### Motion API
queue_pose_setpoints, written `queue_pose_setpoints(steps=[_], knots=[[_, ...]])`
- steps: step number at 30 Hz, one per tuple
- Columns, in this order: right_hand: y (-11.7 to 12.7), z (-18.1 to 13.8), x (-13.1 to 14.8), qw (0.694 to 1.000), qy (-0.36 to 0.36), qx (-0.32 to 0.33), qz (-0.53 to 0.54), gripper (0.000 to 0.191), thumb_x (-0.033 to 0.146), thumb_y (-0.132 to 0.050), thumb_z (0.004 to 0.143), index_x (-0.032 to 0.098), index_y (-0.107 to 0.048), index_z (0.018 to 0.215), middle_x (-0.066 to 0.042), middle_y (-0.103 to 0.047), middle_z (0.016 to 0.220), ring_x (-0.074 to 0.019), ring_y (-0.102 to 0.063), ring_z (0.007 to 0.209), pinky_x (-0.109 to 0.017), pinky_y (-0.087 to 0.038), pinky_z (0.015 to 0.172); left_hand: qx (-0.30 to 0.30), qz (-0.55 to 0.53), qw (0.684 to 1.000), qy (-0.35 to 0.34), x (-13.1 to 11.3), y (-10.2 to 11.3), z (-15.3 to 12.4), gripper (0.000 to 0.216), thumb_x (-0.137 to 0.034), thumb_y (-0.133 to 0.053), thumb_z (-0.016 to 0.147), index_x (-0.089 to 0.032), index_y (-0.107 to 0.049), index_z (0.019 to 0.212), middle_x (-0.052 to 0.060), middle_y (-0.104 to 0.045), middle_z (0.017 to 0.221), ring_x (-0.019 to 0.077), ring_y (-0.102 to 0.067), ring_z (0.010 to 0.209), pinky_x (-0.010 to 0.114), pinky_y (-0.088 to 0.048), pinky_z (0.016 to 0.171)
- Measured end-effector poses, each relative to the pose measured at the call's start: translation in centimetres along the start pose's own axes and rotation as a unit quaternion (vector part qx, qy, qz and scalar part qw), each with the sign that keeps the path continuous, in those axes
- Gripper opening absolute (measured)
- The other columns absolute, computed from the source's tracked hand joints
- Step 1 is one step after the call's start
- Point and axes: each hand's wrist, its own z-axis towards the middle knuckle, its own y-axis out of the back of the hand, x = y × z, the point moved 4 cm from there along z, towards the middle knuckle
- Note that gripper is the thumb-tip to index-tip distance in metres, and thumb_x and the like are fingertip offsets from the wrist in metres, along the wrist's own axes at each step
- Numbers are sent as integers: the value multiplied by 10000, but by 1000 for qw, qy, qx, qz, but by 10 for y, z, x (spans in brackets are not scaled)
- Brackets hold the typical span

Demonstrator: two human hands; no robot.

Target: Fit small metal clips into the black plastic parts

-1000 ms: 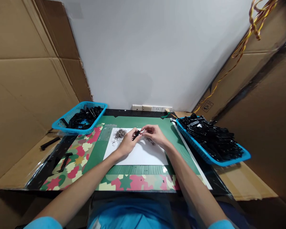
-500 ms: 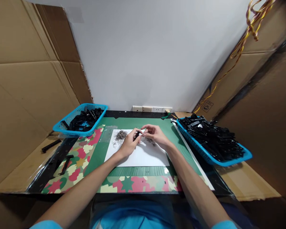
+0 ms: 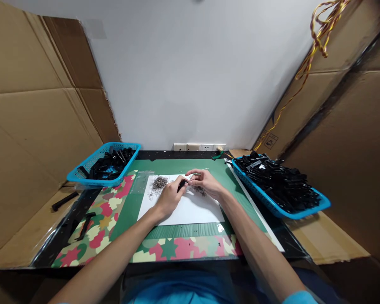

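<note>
Basically, our L hand grips the black part, long axis slanting far & right twd our R hand just beside, pinch contents, if any, unclear.

Here's the black tabletop, carrying a green mat, a camouflage-patterned sheet running along the mat's left and near edges, one blue basket off its far-left corner, another blue basket flanking its right.
</note>
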Motion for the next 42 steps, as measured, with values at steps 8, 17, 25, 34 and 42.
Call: queue_pose_setpoints(steps=[8, 17, 25, 34, 42], knots=[[-3, 2, -2, 1000, 17, 3, 14, 458, 385, -995, 699, 154, -788, 1037, -71, -784, 918, -188, -706, 819, -300, -520, 778, -27, -3, 1000, -2, 3, 2, 2, 206, -407, -543, 1076, -217, -607, 1027, -5, -648, 817, 173, -590, 723, 274, -409, 708], [-4, 1, -1, 1000, 21, -22, 3, 443, 401, -995, 704, 160, -797, 1019, -77, -794, 897, -189, -696, 794, -288, -495, 724, -41, -60, 997, -3, 4, 1, 5, 215, -408, -558, 1072, -206, -614, 1023, -8, -630, 786, 164, -592, 721, 264, -421, 691], [0, 6, -15, 998, 26, -44, 30, 506, 467, -1011, 657, 160, -794, 995, -58, -759, 843, -155, -626, 703, -261, -445, 629, -23, -190, 981, 32, 12, -5, 12, 329, -503, -657, 1010, -175, -656, 1023, 0, -617, 740, 135, -546, 643, 229, -410, 579], [-5, 6, 1, 995, 77, -55, -1, 415, 529, -912, 799, 178, -793, 986, -23, -663, 825, -127, -501, 690, -267, -376, 620, 5, -367, 922, 122, 24, -11, 16, 486, -604, -775, 905, -181, -600, 1067, -44, -578, 721, 26, -296, 418, 185, -141, 402], [-12, -1, 14, 981, 134, -39, -136, 400, 519, -862, 858, 164, -800, 1032, 67, -380, 645, -113, -320, 601, -275, -254, 571, 4, -412, 899, 150, 17, -4, 16, 501, -594, -822, 877, -184, -603, 1064, -49, -547, 747, 20, -310, 455, 177, -153, 414]])
